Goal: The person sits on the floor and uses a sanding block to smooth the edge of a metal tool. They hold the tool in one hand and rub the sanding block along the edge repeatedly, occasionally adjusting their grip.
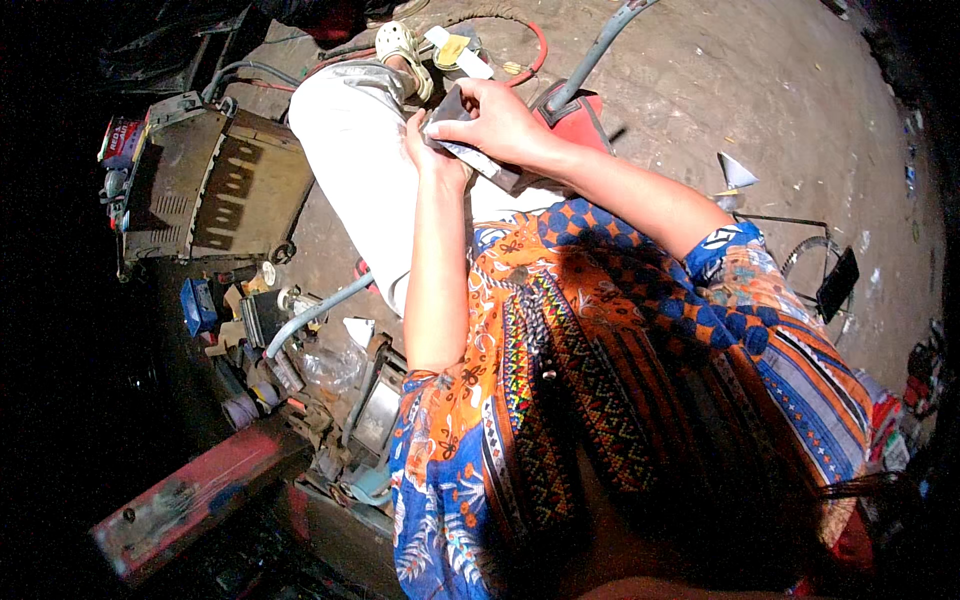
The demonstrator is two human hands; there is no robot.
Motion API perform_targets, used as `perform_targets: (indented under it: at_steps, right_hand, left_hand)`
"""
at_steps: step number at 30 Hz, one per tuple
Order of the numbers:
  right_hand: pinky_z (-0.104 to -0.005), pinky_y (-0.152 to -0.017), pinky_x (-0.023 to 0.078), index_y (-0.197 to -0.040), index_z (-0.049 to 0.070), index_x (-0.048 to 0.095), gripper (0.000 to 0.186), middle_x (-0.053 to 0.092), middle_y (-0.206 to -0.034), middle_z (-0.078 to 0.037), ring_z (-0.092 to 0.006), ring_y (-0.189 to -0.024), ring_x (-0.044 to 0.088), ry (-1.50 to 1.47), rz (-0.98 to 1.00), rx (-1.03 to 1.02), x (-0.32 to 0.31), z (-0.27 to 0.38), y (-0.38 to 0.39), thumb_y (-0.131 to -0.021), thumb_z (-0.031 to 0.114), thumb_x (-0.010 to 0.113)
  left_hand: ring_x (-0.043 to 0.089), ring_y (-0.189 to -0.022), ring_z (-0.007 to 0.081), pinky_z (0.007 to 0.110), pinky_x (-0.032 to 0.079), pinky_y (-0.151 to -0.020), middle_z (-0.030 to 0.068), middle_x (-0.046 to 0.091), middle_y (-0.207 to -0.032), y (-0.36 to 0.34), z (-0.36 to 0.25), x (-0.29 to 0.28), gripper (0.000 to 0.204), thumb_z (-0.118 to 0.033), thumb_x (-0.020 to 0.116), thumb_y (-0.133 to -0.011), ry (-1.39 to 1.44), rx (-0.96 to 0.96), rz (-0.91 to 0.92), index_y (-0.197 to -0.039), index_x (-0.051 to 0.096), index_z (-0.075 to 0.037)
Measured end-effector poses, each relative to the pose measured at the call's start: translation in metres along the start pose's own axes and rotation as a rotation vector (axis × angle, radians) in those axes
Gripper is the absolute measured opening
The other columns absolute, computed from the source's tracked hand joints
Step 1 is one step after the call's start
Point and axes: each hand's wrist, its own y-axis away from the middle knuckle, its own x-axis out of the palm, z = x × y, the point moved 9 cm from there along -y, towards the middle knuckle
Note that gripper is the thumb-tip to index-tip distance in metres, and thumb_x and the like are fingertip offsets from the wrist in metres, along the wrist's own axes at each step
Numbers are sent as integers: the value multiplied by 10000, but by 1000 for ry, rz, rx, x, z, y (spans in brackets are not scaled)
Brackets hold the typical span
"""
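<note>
Above my lap, both hands are close together on a flat, dark-edged bar (487,166) with a pale, streaked face. My left hand (436,155) supports it from the left and below, fingers curled around its far end. My right hand (502,122) grips a dark grey, sheet-like piece (450,107) against that same end, with the thumb laid across the top. Whether the dark piece is separate from the bar I cannot tell. The bar's near end points toward my shirt, over the white trousers (350,150).
Left stands a worn metal machine casing (215,190); below it lie loose parts, a blue box (198,306) and a red metal beam (200,495). A red seat (585,118) with a grey tube is under my right arm. A red hose (541,50) curves beyond the clog (403,55).
</note>
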Motion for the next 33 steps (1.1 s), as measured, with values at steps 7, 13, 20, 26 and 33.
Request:
perform_targets:
  at_steps: [7, 13, 20, 26, 33]
  right_hand:
    - [-356, -697, 498, -903, -24, 641, 389, 660, -813, -154, -218, -740, 632, -65, -37, -115, -1, 12, 3, -723, 283, 800]
    - [-283, -657, 465, -872, -4, 601, 301, 613, -778, -56, -115, -731, 565, 88, 8, -241, 10, 34, 16, -791, 237, 763]
    - [-289, -658, 483, -895, 1, 642, 243, 664, -800, -54, -94, -719, 587, -6, -26, -98, -6, 13, 7, -820, 198, 762]
    - [-257, -658, 518, -996, -2, 636, 270, 680, -828, -42, -89, -734, 638, -170, -50, -62, -17, 10, 2, -846, 189, 755]
    - [-273, -669, 494, -928, 6, 650, 288, 658, -810, -24, -77, -758, 599, 44, 77, -98, -23, 19, 17, -806, 226, 790]
  left_hand:
    - [612, -1067, 346, 485, 491, -962, 149, 648, -1134, -5, 0, -1, 539, -447, 466, -877, -5, 47, 10, -1209, 576, -37]
    - [605, -1046, 336, 485, 490, -934, 152, 623, -1111, -22, -6, -22, 498, -436, 521, -851, -91, 143, 20, -1151, 570, -41]
    - [600, -1070, 305, 469, 482, -924, 129, 629, -1127, 7, 2, 4, 462, -418, 529, -865, 170, -37, -6, -1178, 572, -82]
    - [622, -796, 223, 382, 519, -725, 73, 649, -868, 12, 4, 2, 352, -432, 472, -886, 162, -57, -115, -910, 608, -108]
    - [545, -655, 224, 384, 461, -660, 51, 545, -689, -1, 3, -17, 317, -414, 534, -852, 154, 4, -232, -762, 501, -112]
